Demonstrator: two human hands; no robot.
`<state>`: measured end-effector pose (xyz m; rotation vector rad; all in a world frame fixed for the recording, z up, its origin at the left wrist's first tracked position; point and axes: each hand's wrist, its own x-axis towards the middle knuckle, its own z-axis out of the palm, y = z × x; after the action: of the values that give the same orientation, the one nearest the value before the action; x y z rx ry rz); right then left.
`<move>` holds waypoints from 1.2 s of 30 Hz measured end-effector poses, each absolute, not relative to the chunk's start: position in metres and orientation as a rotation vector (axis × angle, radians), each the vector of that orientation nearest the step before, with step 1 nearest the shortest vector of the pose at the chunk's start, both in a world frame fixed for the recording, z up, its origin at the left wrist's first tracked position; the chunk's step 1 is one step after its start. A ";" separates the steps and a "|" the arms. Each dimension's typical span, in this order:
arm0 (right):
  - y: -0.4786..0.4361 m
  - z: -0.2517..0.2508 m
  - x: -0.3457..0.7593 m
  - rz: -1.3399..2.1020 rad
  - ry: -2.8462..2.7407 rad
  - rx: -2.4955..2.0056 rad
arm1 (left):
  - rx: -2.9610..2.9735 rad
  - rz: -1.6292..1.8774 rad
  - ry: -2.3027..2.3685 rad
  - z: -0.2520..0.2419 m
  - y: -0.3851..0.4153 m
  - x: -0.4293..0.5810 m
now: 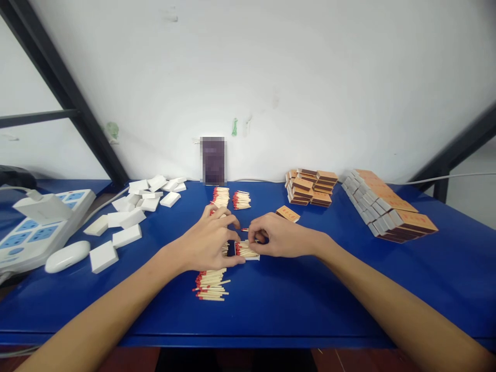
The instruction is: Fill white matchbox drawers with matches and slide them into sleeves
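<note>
A white inner matchbox tray (253,258) filled with matches (243,249) sits on the blue table between my hands. My left hand (211,237) curves around its left end, thumb at the near edge and fingertips at the far corner. Over the tray's right part, my right hand (273,235) is closed in a pinch. A single red-headed match (245,229) pokes out from its fingertips; the grip itself is partly hidden. Loose matches (212,284) lie in a pile below my left hand, with more matches (220,196) behind it. Another small bundle of matches (242,200) lies farther back.
White empty-looking trays (134,217) are heaped at left, near a power strip (46,227) and white case (67,257). One orange matchbox sleeve (288,214) lies behind my right hand. Stacked matchboxes (312,187) and a larger stack (391,206) stand at right. A pixelated dark rectangle (213,160) leans against the wall.
</note>
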<state>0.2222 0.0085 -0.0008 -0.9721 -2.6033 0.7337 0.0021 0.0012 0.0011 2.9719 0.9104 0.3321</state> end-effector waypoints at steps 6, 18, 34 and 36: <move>0.007 -0.001 0.219 0.717 -2.608 -0.980 | 2.954 0.351 0.899 0.000 0.002 0.002; 0.023 0.000 0.236 0.329 -2.588 -1.247 | 2.953 0.346 0.901 0.001 0.001 0.002; 0.021 -0.001 0.233 0.432 -2.685 -1.187 | 2.940 0.337 0.831 0.001 0.001 0.001; 0.021 0.000 0.234 0.461 -2.648 -1.214 | 2.940 0.341 0.831 0.000 0.001 0.001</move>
<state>0.2342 0.0208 0.0005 -1.2138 -2.6480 0.4610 0.0007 0.0012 0.0001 2.9395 0.8305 0.3415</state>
